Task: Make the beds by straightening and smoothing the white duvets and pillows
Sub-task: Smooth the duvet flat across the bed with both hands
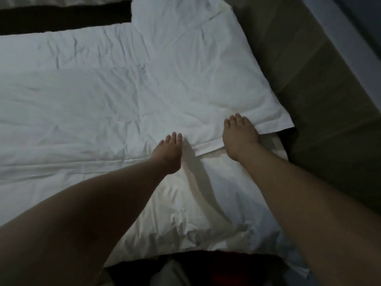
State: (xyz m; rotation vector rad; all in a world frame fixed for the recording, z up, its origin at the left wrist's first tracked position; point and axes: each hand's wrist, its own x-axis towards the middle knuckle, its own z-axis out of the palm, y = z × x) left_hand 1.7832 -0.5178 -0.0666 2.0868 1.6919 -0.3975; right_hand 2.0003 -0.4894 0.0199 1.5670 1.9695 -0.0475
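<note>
A white pillow (198, 79) lies at the head of the bed, its flanged near edge overlapping the white duvet (72, 112) that covers the left of the bed. My left hand (169, 155) rests on the bedding at the pillow's near left corner, fingers together and curled down. My right hand (240, 137) lies flat on the pillow's near edge close to its right corner, fingers pressed on the fabric. Whether either hand pinches cloth is hidden under the fingers. A second white pillow or fold (195, 213) lies nearer to me between my forearms.
A padded brown headboard (321, 83) runs along the right side. A dark gap (61, 17) separates this bed from another white bed at the top left. Dark floor shows at the bottom edge (206, 265).
</note>
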